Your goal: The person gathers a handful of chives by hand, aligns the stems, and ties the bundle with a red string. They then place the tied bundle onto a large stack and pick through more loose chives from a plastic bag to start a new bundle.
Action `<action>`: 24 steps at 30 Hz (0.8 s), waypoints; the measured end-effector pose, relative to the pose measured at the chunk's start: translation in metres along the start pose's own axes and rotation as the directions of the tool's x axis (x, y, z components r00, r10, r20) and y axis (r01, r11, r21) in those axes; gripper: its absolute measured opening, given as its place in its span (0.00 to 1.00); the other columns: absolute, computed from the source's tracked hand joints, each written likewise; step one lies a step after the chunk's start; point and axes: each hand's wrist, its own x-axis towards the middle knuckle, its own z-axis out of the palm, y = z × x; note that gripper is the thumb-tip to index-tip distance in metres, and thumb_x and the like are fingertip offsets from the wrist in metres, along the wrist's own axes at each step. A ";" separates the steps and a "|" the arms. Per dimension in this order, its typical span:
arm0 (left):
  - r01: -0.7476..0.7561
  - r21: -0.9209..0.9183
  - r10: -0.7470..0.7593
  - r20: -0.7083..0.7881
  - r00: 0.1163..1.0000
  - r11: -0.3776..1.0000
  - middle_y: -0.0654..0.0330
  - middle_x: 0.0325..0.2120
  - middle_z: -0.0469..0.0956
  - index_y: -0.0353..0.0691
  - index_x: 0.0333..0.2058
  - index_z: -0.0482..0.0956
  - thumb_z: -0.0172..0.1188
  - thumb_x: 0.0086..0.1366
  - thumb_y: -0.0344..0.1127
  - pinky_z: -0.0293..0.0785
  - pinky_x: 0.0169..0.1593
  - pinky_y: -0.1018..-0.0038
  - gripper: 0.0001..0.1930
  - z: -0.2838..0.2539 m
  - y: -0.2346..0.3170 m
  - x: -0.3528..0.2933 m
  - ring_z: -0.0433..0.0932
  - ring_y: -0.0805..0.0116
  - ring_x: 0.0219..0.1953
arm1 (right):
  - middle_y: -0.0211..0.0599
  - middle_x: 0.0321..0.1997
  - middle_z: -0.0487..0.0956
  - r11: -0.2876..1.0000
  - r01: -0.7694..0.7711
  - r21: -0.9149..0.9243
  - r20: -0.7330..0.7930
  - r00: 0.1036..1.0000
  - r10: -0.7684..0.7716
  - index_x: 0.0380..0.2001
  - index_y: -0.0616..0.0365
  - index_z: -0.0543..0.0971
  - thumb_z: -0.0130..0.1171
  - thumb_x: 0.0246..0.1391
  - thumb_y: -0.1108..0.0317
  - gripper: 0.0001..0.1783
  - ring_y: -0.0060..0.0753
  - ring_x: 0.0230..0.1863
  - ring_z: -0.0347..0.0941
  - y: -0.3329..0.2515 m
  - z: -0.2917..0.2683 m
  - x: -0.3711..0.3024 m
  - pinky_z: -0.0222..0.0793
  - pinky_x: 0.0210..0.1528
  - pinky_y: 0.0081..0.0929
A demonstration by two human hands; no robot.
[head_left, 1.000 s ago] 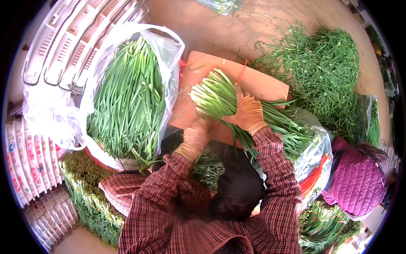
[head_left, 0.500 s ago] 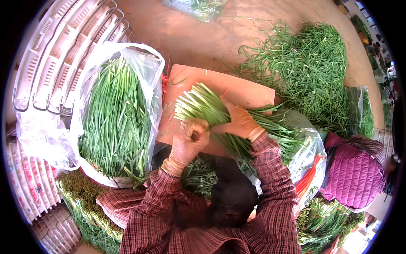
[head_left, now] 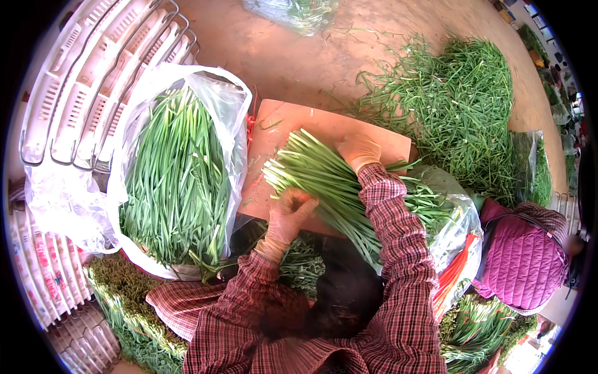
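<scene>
A bunch of garlic chives point(head_left: 324, 177) lies slantwise on an orange-brown board point(head_left: 380, 132), pale stem ends to the left and green leaves toward the lower right. My left hand point(head_left: 289, 218), in a thin pale glove, is curled at the near edge of the bunch. Its thumb and forefinger make a ring; whatever they pinch is too small to make out. Beyond the bunch, my gloved right hand point(head_left: 359, 151) bends over the board, fingers folded down and partly hidden. More loose chives point(head_left: 427, 199) lie right of my right forearm.
On the left stands a plastic-lined container point(head_left: 242, 149) full of chives, beside stacked white crates point(head_left: 81, 93). Loose green leaves point(head_left: 461, 106) are heaped on the floor at the far right. A purple quilted garment point(head_left: 523, 258) and red-orange ties point(head_left: 458, 271) are at the right.
My right hand has left the middle of the bunch and moved up to its far side. My left hand has shifted slightly right and down, still curled beside the stems.
</scene>
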 end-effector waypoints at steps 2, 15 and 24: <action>-0.142 0.034 0.141 0.028 0.990 0.989 0.67 0.32 0.78 0.39 0.39 0.77 0.68 0.63 0.25 0.76 0.42 0.78 0.09 -0.002 -0.008 -0.004 0.76 0.78 0.35 | 0.43 0.51 0.83 0.999 -0.020 0.026 -0.042 0.999 0.021 0.48 0.46 0.85 0.48 0.61 0.50 0.22 0.51 0.53 0.79 -0.004 0.005 -0.001 0.72 0.55 0.47; 0.053 -0.307 -0.023 0.101 0.995 0.950 0.58 0.42 0.81 0.37 0.54 0.72 0.61 0.68 0.23 0.77 0.52 0.73 0.17 -0.011 -0.030 -0.028 0.80 0.69 0.45 | 0.41 0.43 0.84 0.942 0.183 0.281 -0.303 0.948 -0.094 0.39 0.46 0.81 0.61 0.57 0.54 0.12 0.49 0.47 0.80 0.010 0.033 -0.020 0.74 0.48 0.43; -0.076 -0.226 0.082 0.018 0.996 0.971 0.53 0.45 0.82 0.38 0.56 0.69 0.61 0.69 0.24 0.79 0.54 0.69 0.19 -0.004 -0.037 -0.037 0.82 0.66 0.44 | 0.36 0.42 0.85 0.703 0.164 0.692 -0.173 0.983 -0.059 0.42 0.58 0.83 0.66 0.59 0.65 0.11 0.25 0.45 0.78 0.028 0.046 -0.005 0.70 0.53 0.25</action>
